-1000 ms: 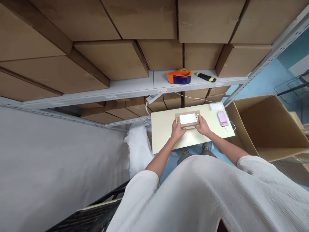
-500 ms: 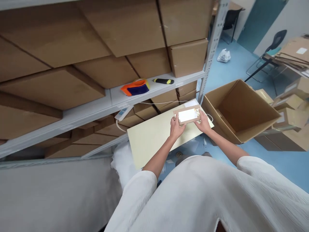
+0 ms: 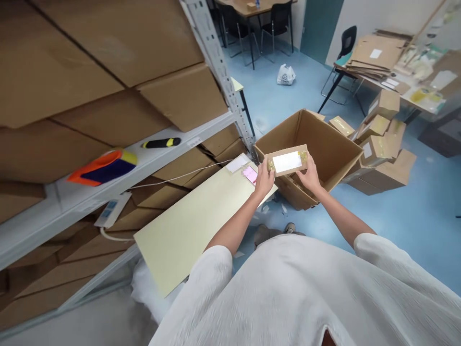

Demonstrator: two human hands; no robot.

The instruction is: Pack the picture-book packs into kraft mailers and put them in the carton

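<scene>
Left hand (image 3: 265, 179) and right hand (image 3: 310, 177) hold a labelled box (image 3: 287, 162).

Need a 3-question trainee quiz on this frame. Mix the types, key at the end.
1. True or false, about the labelled cardboard parcel: only one hand touches it.

2. Fill the gap: on the shelf, near the orange-and-navy tape dispenser, lies a black-and-yellow ____.

3. Relative to the pale tabletop, the smartphone is: A) under it; B) lying on it; C) on the floor beside it.

Key:
1. False: the left hand and right hand both hold it, one at each end.
2. Utility knife.
3. B.
</scene>
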